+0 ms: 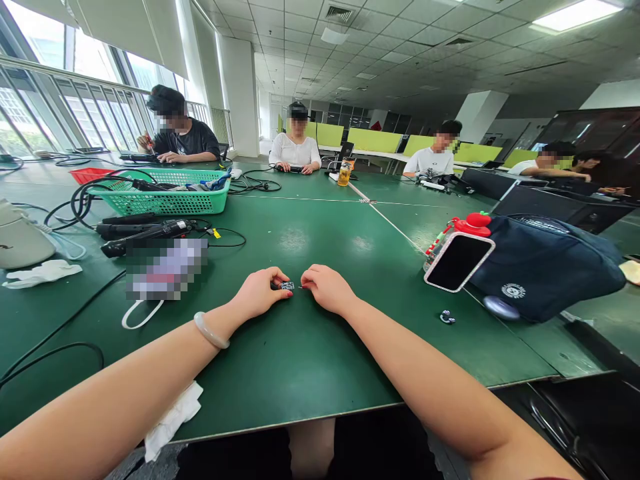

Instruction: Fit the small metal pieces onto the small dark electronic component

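My left hand [256, 293], with a pale bangle [210, 331] on its wrist, pinches a small dark board with white markings [287, 286], which looks like a little circuit board, between thumb and fingers. Just to the right, my right hand [326, 288] is closed in a pinch. A tiny thin piece shows at its fingertips, too small to name. The two hands face each other a short gap apart, low over the green table [300, 360].
At left are a green basket [200, 200] of cables, black tools [150, 233], a blurred pale pouch [167, 267] and tissues [175, 417]. At right stand a phone [459, 262], a red-capped bottle [473, 225], a navy bag [555, 267] and a small ring-like item [447, 317]. Several people sit beyond.
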Demonstrator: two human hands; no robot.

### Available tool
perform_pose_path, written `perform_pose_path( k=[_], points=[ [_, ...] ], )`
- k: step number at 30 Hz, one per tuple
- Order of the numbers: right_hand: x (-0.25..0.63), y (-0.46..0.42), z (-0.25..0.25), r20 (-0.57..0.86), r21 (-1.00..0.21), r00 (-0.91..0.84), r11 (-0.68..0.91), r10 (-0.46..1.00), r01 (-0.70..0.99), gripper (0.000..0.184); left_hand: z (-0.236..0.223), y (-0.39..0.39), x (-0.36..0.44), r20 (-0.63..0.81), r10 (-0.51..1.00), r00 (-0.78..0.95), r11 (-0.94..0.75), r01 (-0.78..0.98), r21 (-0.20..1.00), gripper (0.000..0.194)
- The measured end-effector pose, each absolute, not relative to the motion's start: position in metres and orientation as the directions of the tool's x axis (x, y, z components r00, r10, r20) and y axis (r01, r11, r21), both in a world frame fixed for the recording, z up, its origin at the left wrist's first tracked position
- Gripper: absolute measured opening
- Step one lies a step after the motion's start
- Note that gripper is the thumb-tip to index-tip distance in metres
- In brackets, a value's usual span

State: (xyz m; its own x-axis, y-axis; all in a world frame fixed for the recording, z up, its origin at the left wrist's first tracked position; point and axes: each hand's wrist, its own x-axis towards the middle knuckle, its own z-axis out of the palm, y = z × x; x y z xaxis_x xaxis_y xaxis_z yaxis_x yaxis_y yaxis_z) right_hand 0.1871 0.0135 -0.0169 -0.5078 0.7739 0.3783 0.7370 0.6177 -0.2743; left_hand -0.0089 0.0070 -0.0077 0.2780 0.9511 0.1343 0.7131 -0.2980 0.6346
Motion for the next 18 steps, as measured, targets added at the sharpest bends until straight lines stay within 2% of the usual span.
perform_pose_path(
  k=[6, 18],
  points=[
    [0.177, 0.001, -0.009, 0.446, -0.338, -0.512, 0.668, 0.734, 0.663, 0.015, -0.004, 0.004, -0.007, 0.119, 0.942, 0.314, -0.314, 0.699, 0.643, 0.028],
    [0.174, -0.001, -0.011, 0.446, -0.375, -0.496, 0.659, 0.745, 0.652, 0.005, 0.001, 0.001, -0.004, 0.175, 0.906, 0.384, -0.409, 0.698, 0.587, 0.024]
  ],
)
